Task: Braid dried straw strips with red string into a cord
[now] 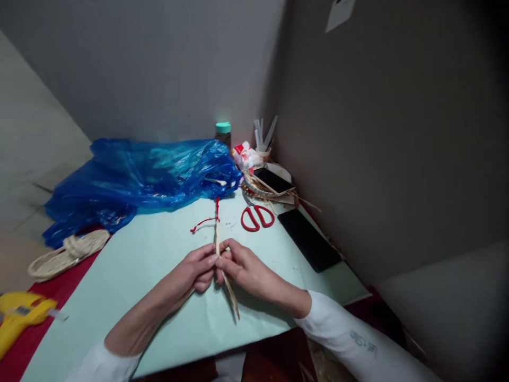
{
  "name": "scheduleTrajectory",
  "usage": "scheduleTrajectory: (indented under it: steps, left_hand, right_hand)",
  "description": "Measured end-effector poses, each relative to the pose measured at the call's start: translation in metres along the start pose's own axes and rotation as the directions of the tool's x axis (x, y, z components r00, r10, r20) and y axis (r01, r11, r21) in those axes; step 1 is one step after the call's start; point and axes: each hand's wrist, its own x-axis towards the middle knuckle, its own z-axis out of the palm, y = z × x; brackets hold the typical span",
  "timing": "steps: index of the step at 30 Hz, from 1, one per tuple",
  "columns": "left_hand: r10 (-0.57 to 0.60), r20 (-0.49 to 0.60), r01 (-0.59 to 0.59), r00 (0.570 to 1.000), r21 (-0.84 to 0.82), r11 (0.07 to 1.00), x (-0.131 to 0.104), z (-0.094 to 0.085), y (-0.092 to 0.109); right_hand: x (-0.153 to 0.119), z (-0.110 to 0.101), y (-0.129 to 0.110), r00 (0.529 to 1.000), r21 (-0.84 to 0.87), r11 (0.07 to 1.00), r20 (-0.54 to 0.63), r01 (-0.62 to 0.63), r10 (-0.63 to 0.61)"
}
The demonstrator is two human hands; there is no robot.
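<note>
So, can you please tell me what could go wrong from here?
1. The strip is pinched in both hands, its lower end loose; it might slip or come undone if they relax.
2. The red yarn sticks out sideways and could snag.
3. The glue gun lies by the left edge of the sheet; if hot, it might scorch it.

Slender pale strand (pixel 217 233) — red-tipped

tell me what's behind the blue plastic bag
A teal-lidded jar shows behind the blue plastic bag, its lower part covered, with a grey wall beyond. Anything else the bag covers there cannot be seen.
</note>
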Motion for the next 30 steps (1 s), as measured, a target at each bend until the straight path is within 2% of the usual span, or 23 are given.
scheduleTrajectory:
  steps: [3,5,8,11,13,15,16,17,19,22,25,30]
  left_hand:
    - [0.051,-0.129,-0.033,0.990,0.143,0.989,0.000,0.001,-0.003]
    - [0.065,-0.192,-0.032,0.979,0.172,0.985,0.000,0.002,-0.003]
    - [0.050,-0.230,-0.014,0.972,0.155,0.988,-0.001,0.004,-0.003]
    - [0.059,-0.248,-0.023,0.967,0.149,0.989,-0.001,0.004,-0.003]
    - [0.081,-0.260,-0.036,0.962,0.174,0.984,-0.001,0.003,-0.004]
    - [0.107,-0.260,-0.052,0.960,0.209,0.977,-0.001,0.003,-0.003]
    - [0.118,-0.258,-0.060,0.959,0.221,0.973,-0.001,0.004,-0.003]
    - [0.129,-0.259,-0.068,0.957,0.229,0.971,-0.002,0.005,-0.002]
    - [0.138,-0.267,-0.078,0.954,0.224,0.971,-0.002,0.007,-0.001]
    - [0.125,-0.257,-0.078,0.958,0.185,0.980,-0.004,0.009,0.000]
    - [0.124,-0.224,-0.090,0.967,0.159,0.983,-0.004,0.009,0.001]
    - [0.141,-0.166,-0.125,0.976,0.100,0.987,-0.003,0.006,0.000]
  right_hand:
    - [-0.004,-0.001,-0.008,1.000,-0.200,0.980,-0.009,-0.006,0.005]
    - [-0.007,0.001,-0.012,0.998,-0.357,0.934,-0.053,0.007,-0.027]
    - [-0.011,0.006,-0.012,0.991,-0.534,0.844,-0.079,0.045,-0.103]
    - [-0.010,0.002,-0.013,0.993,-0.620,0.781,-0.029,0.074,-0.117]
    - [-0.006,-0.015,-0.019,0.991,-0.689,0.724,-0.069,0.037,-0.116]
    - [0.000,-0.045,-0.026,0.963,-0.775,0.626,-0.228,-0.088,-0.147]
    - [0.003,-0.063,-0.030,0.929,-0.819,0.546,-0.322,-0.176,-0.184]
    - [0.006,-0.082,-0.033,0.880,-0.848,0.430,-0.427,-0.310,-0.209]
    - [0.009,-0.117,-0.034,0.773,-0.796,0.169,-0.605,-0.581,-0.188]
    - [0.012,-0.149,-0.025,0.741,-0.746,0.011,-0.662,-0.665,-0.111]
    - [0.013,-0.160,-0.012,0.749,-0.748,-0.049,-0.661,-0.662,-0.045]
    - [0.007,-0.164,-0.010,0.746,-0.743,-0.065,-0.666,-0.666,-0.024]
